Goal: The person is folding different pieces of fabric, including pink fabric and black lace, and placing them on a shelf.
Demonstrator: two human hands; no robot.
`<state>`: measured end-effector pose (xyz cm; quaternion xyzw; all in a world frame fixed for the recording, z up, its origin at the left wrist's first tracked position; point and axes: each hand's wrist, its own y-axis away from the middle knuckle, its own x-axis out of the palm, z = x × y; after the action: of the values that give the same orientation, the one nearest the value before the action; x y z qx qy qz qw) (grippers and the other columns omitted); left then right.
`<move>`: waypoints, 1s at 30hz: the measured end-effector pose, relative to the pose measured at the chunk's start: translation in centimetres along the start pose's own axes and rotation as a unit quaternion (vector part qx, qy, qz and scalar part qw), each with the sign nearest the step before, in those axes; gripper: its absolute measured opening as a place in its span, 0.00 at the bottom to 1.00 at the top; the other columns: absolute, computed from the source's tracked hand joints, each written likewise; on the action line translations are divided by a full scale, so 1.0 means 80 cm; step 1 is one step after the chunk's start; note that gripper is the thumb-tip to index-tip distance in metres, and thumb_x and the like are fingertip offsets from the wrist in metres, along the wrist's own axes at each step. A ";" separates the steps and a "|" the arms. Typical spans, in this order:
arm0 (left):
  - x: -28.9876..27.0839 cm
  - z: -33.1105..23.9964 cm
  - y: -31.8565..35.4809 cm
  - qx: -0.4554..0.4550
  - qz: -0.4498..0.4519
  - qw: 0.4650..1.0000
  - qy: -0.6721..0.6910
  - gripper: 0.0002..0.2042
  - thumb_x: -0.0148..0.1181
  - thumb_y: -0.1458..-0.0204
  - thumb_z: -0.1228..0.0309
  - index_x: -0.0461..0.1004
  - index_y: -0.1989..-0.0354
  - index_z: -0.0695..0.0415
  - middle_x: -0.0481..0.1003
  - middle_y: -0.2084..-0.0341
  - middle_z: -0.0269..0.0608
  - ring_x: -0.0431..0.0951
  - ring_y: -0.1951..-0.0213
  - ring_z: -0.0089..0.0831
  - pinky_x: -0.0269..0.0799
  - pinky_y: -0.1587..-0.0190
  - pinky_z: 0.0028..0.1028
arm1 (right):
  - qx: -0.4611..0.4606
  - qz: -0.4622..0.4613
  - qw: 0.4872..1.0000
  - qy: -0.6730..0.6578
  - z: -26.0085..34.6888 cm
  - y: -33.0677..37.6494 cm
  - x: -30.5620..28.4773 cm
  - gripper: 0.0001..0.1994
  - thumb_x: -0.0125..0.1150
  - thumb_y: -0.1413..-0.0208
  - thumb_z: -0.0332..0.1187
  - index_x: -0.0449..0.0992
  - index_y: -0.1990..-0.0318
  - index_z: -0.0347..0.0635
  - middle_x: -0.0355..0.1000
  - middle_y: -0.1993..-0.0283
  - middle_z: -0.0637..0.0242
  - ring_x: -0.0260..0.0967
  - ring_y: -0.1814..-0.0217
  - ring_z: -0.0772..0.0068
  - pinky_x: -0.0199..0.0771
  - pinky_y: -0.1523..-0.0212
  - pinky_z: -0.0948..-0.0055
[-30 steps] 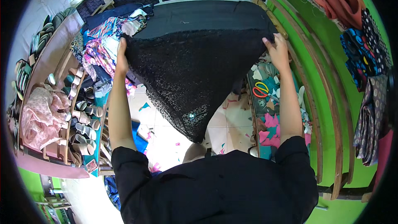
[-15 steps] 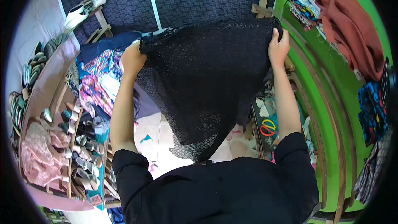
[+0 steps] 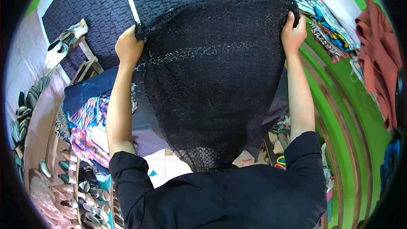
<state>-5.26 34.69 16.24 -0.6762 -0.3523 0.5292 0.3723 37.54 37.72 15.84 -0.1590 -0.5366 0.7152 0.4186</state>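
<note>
A wide black lacy cloth (image 3: 212,80) hangs stretched between my two raised hands. My left hand (image 3: 129,47) is closed round its upper left corner. Its upper right corner is gripped by my right hand (image 3: 294,34), with the thumb on the near side. The knit is thin, and light shows through in a pale band near the top and at the lower tip. That tip hangs down in front of my black shirt (image 3: 229,199). Behind the cloth, much of the surface ahead is hidden.
Left of my arm lie a dark blue cloth (image 3: 87,93) and patterned clothes (image 3: 91,140). Shoes (image 3: 91,203) fill racks at the lower left, beside a pink lacy cloth (image 3: 48,195). Folded fabrics (image 3: 330,21) and a rust-coloured cloth (image 3: 377,51) sit along the green wall (image 3: 360,101).
Both hands have risen and spread farther apart, lifting the black cloth and pulling its top edge wider. The view has shifted, so more of the dark patterned backdrop shows on the left.
</note>
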 end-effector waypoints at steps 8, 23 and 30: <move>0.125 0.028 -0.089 0.011 -0.030 0.999 -0.030 0.17 0.56 0.64 0.75 0.73 0.60 0.55 0.75 0.66 0.47 0.75 0.62 0.44 0.70 0.61 0.37 | 0.012 -0.005 1.000 -0.004 -0.107 -0.020 0.150 0.14 0.54 0.45 0.38 0.71 0.58 0.35 0.73 0.63 0.53 0.71 0.62 0.58 0.67 0.58 0.69; 0.352 0.148 0.051 -0.165 0.054 0.985 -0.013 0.40 0.68 0.64 0.64 0.53 0.40 0.53 0.63 0.54 0.53 0.63 0.51 0.50 0.61 0.50 0.42 | 0.170 0.308 0.920 0.172 -0.298 0.212 0.306 0.26 0.59 0.52 0.38 0.63 0.45 0.41 0.62 0.46 0.47 0.60 0.45 0.48 0.62 0.48 0.59; 0.199 0.123 0.222 -0.378 0.354 0.843 0.144 0.17 0.61 0.55 0.61 0.73 0.64 0.62 0.74 0.73 0.44 0.73 0.70 0.32 0.69 0.64 0.29 | 0.310 0.628 0.704 0.118 -0.320 0.288 0.224 0.37 0.62 0.56 0.40 0.54 0.38 0.46 0.48 0.36 0.46 0.45 0.34 0.45 0.47 0.37 0.58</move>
<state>-10.35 41.40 -8.10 -0.9121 -0.2037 0.3471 -0.0786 34.31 66.05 -10.51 -0.4041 -0.0068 0.9137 -0.0422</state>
